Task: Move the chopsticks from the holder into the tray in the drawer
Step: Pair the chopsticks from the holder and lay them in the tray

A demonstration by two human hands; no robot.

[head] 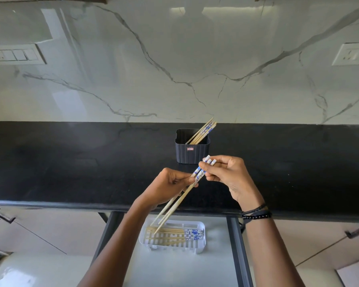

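Note:
A dark ribbed holder (192,154) stands on the black counter with several chopsticks (203,131) leaning out to its right. In front of it, both hands grip a pair of chopsticks (181,200) with blue-and-white ends. My right hand (228,175) pinches the patterned top ends. My left hand (170,184) holds the pair lower down. The thin tips slant down-left over the white slotted tray (201,245) in the open drawer. Several chopsticks (174,234) lie flat in that tray.
The black counter (71,162) runs across the view with its front edge over the open drawer (216,266). A marble wall with a switch panel (17,54) and a socket (350,53) stands behind. Closed cabinet fronts flank the drawer.

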